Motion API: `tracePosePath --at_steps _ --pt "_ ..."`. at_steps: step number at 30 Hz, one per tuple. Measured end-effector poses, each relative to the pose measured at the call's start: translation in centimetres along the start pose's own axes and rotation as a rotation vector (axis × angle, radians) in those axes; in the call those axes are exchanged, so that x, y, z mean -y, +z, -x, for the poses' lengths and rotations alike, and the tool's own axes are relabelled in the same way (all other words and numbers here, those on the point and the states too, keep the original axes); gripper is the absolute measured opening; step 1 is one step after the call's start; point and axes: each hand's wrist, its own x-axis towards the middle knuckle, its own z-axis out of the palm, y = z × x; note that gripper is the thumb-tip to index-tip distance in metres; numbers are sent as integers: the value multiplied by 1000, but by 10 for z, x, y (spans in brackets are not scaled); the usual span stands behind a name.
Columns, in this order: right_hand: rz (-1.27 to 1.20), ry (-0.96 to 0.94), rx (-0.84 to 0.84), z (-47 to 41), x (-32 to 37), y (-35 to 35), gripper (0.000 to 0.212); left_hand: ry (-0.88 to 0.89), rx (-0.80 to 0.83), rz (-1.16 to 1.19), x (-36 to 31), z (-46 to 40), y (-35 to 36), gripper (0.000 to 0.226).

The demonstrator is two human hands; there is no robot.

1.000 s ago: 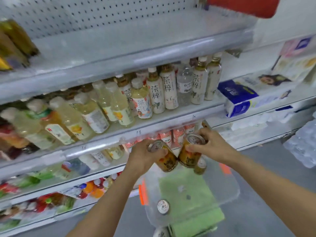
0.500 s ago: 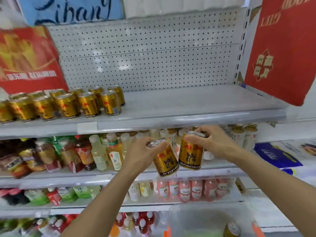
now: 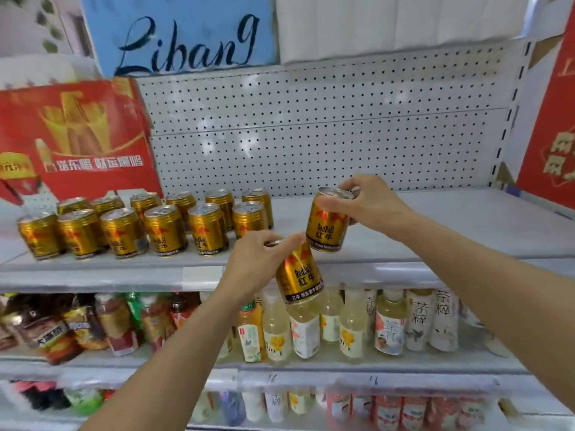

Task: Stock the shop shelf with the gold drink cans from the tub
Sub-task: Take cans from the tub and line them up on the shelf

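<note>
**Two cans up at shelf height**

While your left hand (image 3: 258,262) grips the top of one can (image 3: 298,276), tilted, in front of the shelf (image 3: 435,231) edge, your right hand (image 3: 370,203) pinches the second can (image 3: 326,227) by its rim, just above the shelf. Stocked cans (image 3: 146,227) stand in two rows to the left. Tub out of view.

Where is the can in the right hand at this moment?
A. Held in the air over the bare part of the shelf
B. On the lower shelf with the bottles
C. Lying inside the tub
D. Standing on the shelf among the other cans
A: the right hand grips the can by its top, and the can hangs tilted over the bare shelf, to the right of the standing cans.
</note>
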Motion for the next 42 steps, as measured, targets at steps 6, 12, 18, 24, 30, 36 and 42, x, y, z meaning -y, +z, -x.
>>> tracePosePath --at_steps 6,12,18,24,30,36,42 --pt "30 45 -5 -62 -7 42 60 0 33 55 16 -25 -9 51" --pt "47 59 3 -97 -17 67 55 -20 85 98 25 -32 -12 63" --pt "56 58 28 -113 -24 73 57 -12 96 129 25 -31 -13 56" --pt "72 66 44 -110 -27 75 52 -22 89 139 23 -30 -13 62" --pt "261 30 192 -91 0 52 68 -36 58 170 17 -26 -16 62" --pt "55 -131 720 -16 30 21 65 -85 11 275 8 -19 -24 81" --pt "-77 -152 580 -2 25 33 52 -52 23 313 -8 -20 -24 72"
